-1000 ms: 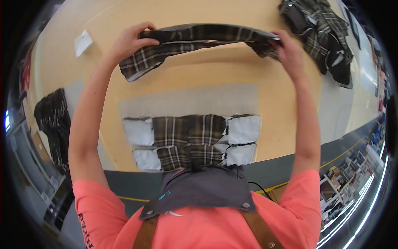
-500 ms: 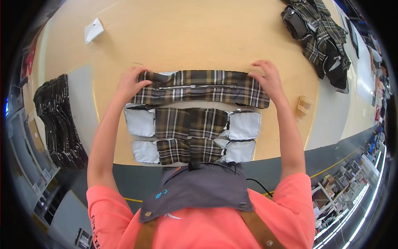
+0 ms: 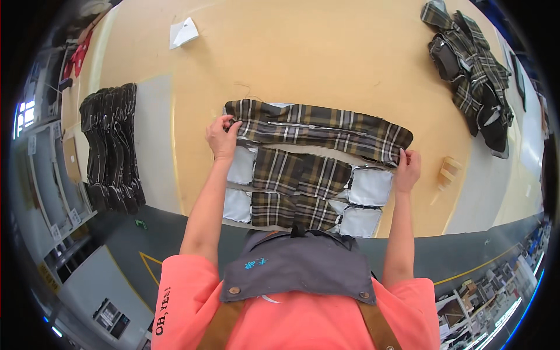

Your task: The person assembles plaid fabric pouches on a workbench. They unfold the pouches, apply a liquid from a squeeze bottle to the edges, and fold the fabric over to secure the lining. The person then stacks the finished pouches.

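Note:
A long folded plaid cloth piece (image 3: 318, 127) lies flat across the tan table (image 3: 326, 58). My left hand (image 3: 220, 137) pinches its left end. My right hand (image 3: 408, 168) grips its right end near the lower corner. Just below it, nearer to me, lies another plaid garment piece (image 3: 297, 186) with pale grey pocket linings (image 3: 368, 186) showing on both sides. Its lower edge reaches the table's front edge.
A stack of dark folded cloth (image 3: 111, 149) sits on a grey panel at the left. A heap of plaid garments (image 3: 472, 81) lies at the far right. A small tan object (image 3: 449, 171) rests beside my right hand. White paper (image 3: 184, 32) lies far left.
I lowered the plaid piece from the air onto the table, toward me. It now lies flat just above the garment with pocket linings, and my hands have come down with it.

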